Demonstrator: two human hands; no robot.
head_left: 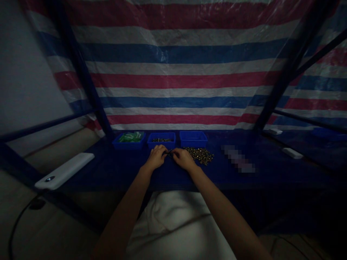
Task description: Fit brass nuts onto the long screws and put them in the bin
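Over the blue table my left hand (157, 156) and my right hand (184, 159) almost meet at the fingertips. Both have their fingers pinched together on small, dark, thin pieces (169, 153), whose kind is too small and dim to make out. Just right of my right hand lies a loose heap of small brass-coloured metal parts (202, 155). Behind my left hand stands a blue tray (162, 144) holding dark, thin metal pieces. Another blue tray (193, 143) stands behind my right hand.
At the back left, a blue tray (128, 146) holds green-and-white packets (131, 137). A long white power bank-like box (65, 171) lies at the left edge. Smaller white boxes (292, 153) sit to the right. Blue frame posts (81, 72) rise before a striped sheet (168, 81).
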